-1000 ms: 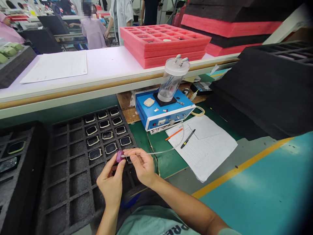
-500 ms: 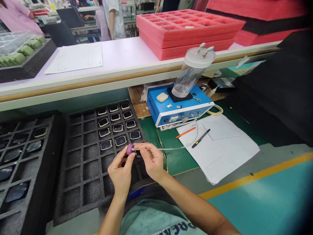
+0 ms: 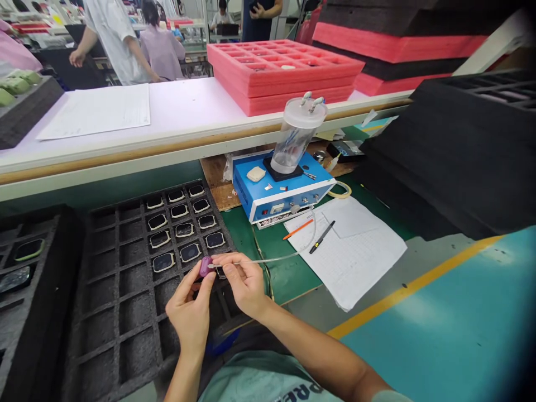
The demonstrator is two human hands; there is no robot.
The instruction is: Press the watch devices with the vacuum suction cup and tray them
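Between the fingertips of my left hand [image 3: 190, 307] is a small rounded purple piece [image 3: 205, 267], whose exact kind I cannot make out. My right hand [image 3: 245, 283] pinches the end of a clear thin tube [image 3: 272, 260], and its tip touches the purple piece. The tube runs back to the front of a blue box-shaped machine [image 3: 285, 192]. Both hands are above a black foam tray [image 3: 138, 329], where several watch cases with dark screens [image 3: 190, 252] sit in the compartments. One watch is partly hidden behind my right fingers.
A clear cylinder [image 3: 293, 139] stands on the machine. Right of it lie paper sheets [image 3: 360, 245], a black pen [image 3: 322, 237] and an orange stick [image 3: 297, 229]. Another foam tray [image 3: 42, 312] is at left. Red foam trays [image 3: 272, 78] rest on the shelf; black foam blocks [image 3: 452, 162] stand right.
The view has turned rightward, so the scene sits further left. My hands keep the same hold on the purple piece and the tube.
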